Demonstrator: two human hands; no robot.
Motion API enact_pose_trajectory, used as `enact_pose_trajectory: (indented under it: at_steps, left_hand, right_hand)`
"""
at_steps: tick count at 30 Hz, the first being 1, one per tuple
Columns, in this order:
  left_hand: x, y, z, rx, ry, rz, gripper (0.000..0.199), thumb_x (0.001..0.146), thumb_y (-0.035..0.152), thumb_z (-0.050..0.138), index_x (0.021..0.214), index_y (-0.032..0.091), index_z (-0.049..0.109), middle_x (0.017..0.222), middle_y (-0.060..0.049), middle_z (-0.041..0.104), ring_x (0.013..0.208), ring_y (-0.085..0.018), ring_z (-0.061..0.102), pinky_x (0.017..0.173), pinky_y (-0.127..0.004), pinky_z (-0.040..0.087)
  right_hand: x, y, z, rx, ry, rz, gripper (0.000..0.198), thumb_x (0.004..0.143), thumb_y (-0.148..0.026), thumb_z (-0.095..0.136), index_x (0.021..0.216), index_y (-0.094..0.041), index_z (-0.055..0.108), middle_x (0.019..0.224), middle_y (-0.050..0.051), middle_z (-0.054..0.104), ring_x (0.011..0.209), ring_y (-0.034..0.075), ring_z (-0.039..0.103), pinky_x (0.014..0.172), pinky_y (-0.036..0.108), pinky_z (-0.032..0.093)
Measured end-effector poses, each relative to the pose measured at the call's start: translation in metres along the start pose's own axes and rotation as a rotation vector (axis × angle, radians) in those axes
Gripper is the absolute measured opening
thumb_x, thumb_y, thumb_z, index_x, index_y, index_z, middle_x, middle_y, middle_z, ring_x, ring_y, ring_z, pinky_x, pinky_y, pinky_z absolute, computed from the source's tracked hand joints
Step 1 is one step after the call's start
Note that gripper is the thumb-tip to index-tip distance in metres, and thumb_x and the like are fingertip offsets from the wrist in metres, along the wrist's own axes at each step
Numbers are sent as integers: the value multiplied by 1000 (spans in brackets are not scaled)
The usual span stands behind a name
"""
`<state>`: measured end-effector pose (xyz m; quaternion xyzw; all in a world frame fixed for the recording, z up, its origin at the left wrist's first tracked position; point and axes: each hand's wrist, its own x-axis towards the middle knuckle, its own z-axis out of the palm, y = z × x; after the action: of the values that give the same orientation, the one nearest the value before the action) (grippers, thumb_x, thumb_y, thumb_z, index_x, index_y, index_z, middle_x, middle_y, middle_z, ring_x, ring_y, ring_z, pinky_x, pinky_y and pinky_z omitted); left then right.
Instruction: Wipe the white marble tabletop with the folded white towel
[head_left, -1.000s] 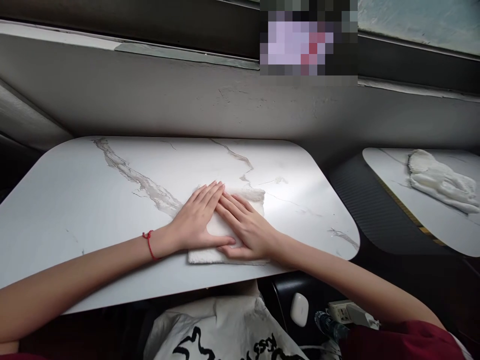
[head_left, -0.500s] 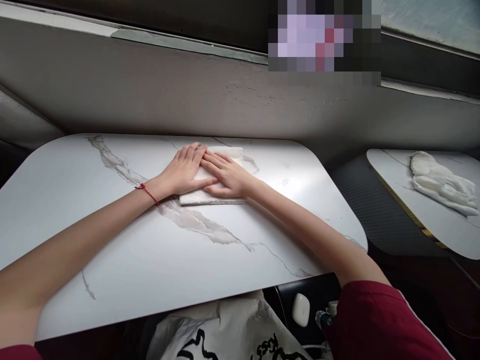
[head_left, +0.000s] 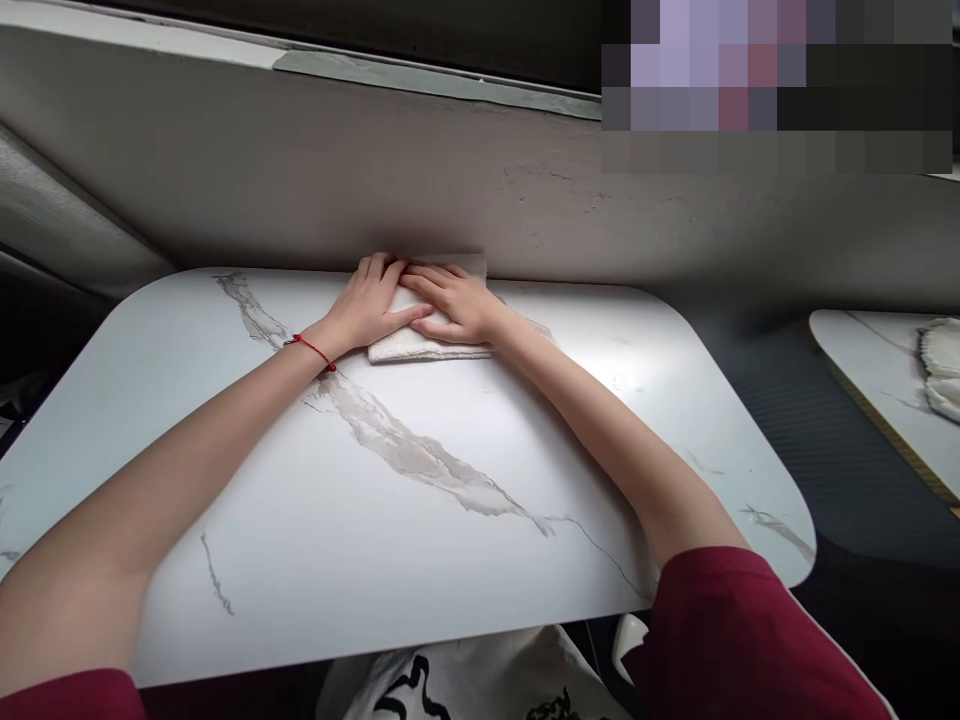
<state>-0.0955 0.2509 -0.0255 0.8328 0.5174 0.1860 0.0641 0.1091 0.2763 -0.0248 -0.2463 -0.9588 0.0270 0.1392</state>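
Note:
A folded white cloth (head_left: 435, 350) lies flat at the far edge of the white marbled table (head_left: 315, 560), and its back part reaches the wall. My left hand (head_left: 369, 305) presses down on the cloth's left side, fingers stretched out and a red string on the wrist. On the cloth's right side rests my right hand (head_left: 459, 305), also flat with its fingers extended. The fingertips and thumbs of both hands meet or overlap near the middle. Much of the cloth is hidden beneath them.
A grey wall (head_left: 360, 180) rises directly behind the table. To the right stands a second marbled table (head_left: 870, 370) with a crumpled white cloth (head_left: 941, 365) on it. Below the near edge are a white fabric with black print (head_left: 480, 680) and a white rounded case (head_left: 628, 640).
Both hands have pushed the cloth away from me, from the table's far half to its back edge against the wall. The view has shifted somewhat left.

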Motion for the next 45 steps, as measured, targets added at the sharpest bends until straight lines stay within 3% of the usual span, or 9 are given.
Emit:
enact_pose_trajectory:
  at_steps: [10,14,22,32,39,45]
  left_hand:
    - [-5,8,-4,99,-4,9,69,96,57,49,145,9,46,143,-23,48,136,-42,43,116,-57,33]
    - [-20,13,-9,144,-5,9,70,97,58,46,147,8,46,144,-23,47,136,-40,43,116,-54,34]
    - [-98,54,-20,249,-8,-87,73,99,57,40,152,6,39,143,-24,49,135,-39,44,112,-53,40]
    - [-197,111,-32,377,-31,-259,76,103,56,28,156,2,34,153,-28,47,143,-43,44,115,-56,41]
    - [-255,133,-36,260,1,-319,74,105,58,31,164,15,20,163,-22,37,152,-38,36,121,-55,40]
    - [-298,147,-30,19,108,-489,64,107,40,40,164,36,13,169,-7,29,157,-31,27,123,-54,41]
  right_hand:
    - [-6,-5,4,36,70,32,63,98,-49,41,148,-11,46,156,18,49,148,32,41,122,54,31]
    - [-7,-13,9,47,94,1,66,96,-50,45,148,-8,47,156,20,49,148,33,41,123,54,30]
    - [-30,-64,15,151,115,-189,73,95,-54,48,150,-7,44,158,23,46,152,34,37,125,56,28]
    - [-56,-144,17,204,69,-313,79,95,-55,47,154,-3,39,162,24,39,154,35,33,127,55,25]
    - [-74,-190,16,161,49,-320,83,96,-58,50,155,-1,36,163,24,37,155,35,30,126,55,27]
    - [-81,-220,11,21,25,-351,90,96,-68,48,155,0,37,163,23,38,154,35,33,129,49,23]
